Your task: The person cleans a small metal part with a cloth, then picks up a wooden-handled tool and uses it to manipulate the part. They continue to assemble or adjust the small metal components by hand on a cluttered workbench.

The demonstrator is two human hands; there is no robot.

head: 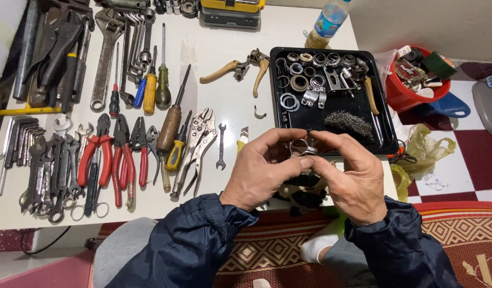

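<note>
My left hand (pixel 262 168) and my right hand (pixel 350 176) meet over the near edge of the white table (pixel 224 58). Together their fingertips pinch a small metal ring clamp (pixel 301 146). A dark black-and-white object (pixel 304 189) lies under my palms, mostly hidden. Just beyond my fingers stands a black tray (pixel 382 120) holding metal rings, washers, clamps and a pad of steel wool (pixel 348 124). Both arms wear dark blue jacket sleeves.
Pliers (pixel 99 152), spanners, screwdrivers (pixel 170 120), locking pliers (pixel 198 146) and a large adjustable wrench (pixel 104 53) lie in rows on the left. A brake lever (pixel 240 68) and a plastic bottle (pixel 326 24) are farther back. A red bucket (pixel 403 93) stands on the floor to the right.
</note>
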